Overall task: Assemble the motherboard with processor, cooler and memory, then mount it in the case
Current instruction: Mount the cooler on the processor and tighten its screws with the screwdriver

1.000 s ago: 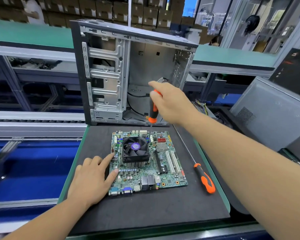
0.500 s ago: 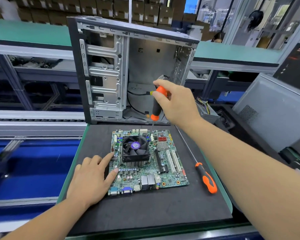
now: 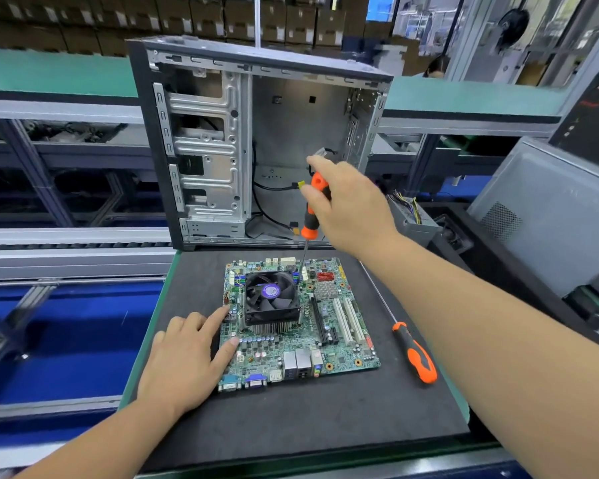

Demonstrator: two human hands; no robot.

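Behind the cooler fan (image 3: 271, 296) (purple label unreadable), the screwdriver (image 3: 312, 210) tip is hidden; right hand (image 3: 351, 205) grips its handle, left hand (image 3: 187, 361) rests flat, fingers straight, on the motherboard (image 3: 339, 350).

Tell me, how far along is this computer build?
Done: the cooler sits on the motherboard. In hand: the right hand drives a screwdriver at the cooler's far right corner, while the left hand steadies the board. Left: the board is not yet in the open case. Memory: cannot tell.
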